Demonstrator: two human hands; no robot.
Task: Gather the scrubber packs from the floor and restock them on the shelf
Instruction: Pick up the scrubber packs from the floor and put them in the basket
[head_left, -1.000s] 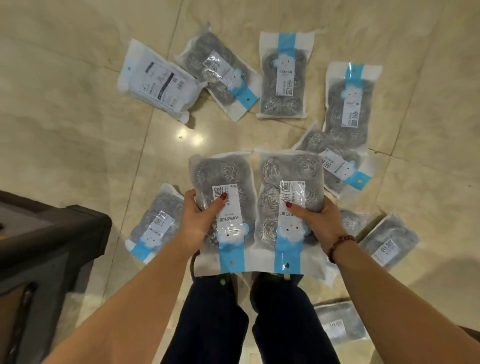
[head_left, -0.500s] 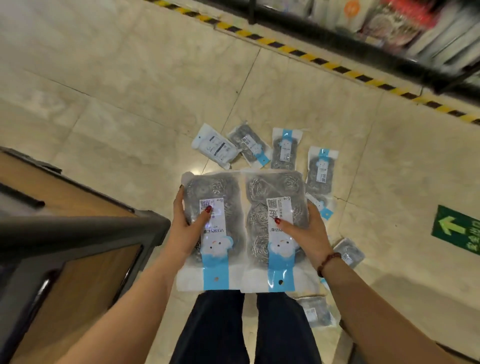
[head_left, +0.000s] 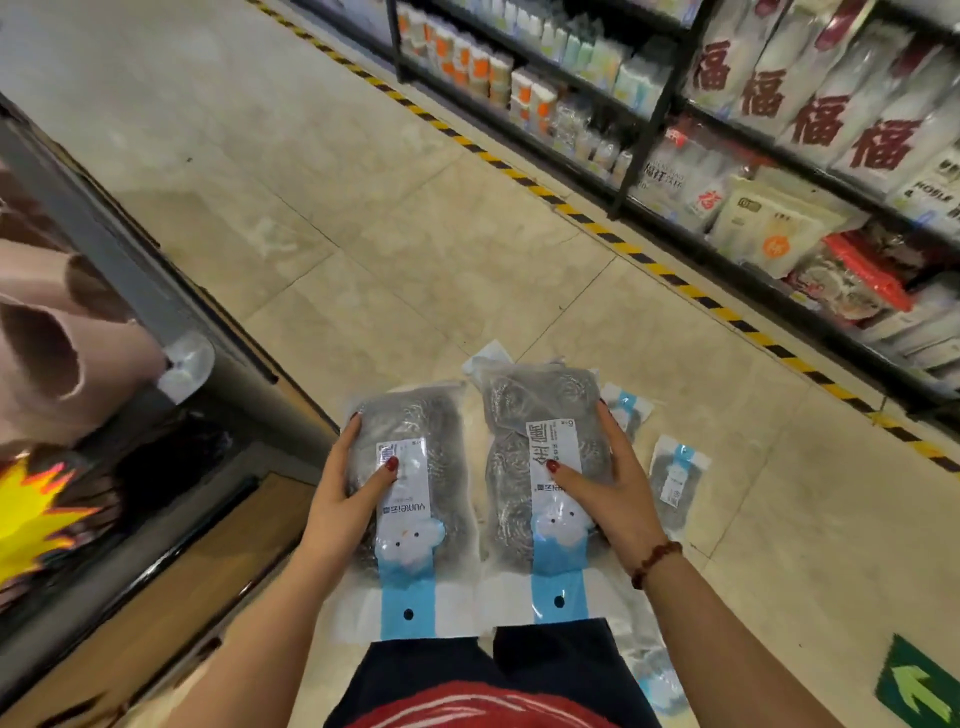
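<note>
Your left hand (head_left: 345, 499) grips the left pack (head_left: 415, 467) by its outer edge, with the thumb pressed on the label. Your right hand (head_left: 608, 493) grips the right pack (head_left: 540, 441) the same way, by its right edge. Both packs are held above the floor (head_left: 415, 234), side by side in front of your legs, blue strips toward you. Two loose packs lie on the floor just right of your right hand, the near pack (head_left: 672, 483) and the far pack (head_left: 626, 410). The shelf (head_left: 727, 156) stands to the right beyond the striped tape (head_left: 571, 208), well apart from both hands.
</note>
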